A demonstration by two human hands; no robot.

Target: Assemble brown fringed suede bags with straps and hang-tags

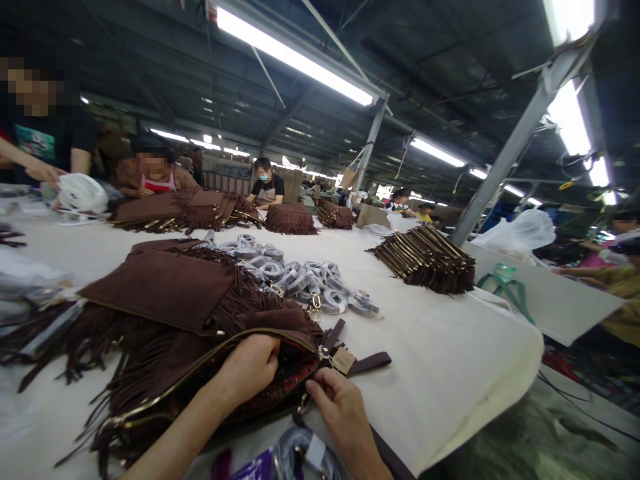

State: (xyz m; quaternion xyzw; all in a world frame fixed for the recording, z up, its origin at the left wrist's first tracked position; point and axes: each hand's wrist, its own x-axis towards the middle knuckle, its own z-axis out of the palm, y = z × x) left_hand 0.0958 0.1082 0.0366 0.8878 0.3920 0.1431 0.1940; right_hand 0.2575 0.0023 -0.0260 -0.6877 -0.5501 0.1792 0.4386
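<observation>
A brown fringed suede bag lies open-mouthed in front of me on the white table. My left hand reaches into its zipped opening, fingers curled over the edge of the mouth. My right hand sits at the bag's right end, fingers closed near the metal clasp, just under a small paper tag and a brown strap. More fringed bags are stacked behind it.
A heap of wrapped grey straps lies mid-table. Piles of fringed bags stand further off. Other people work around the table's far and left sides. A wrapped strap lies near my wrists. The table edge drops off at right.
</observation>
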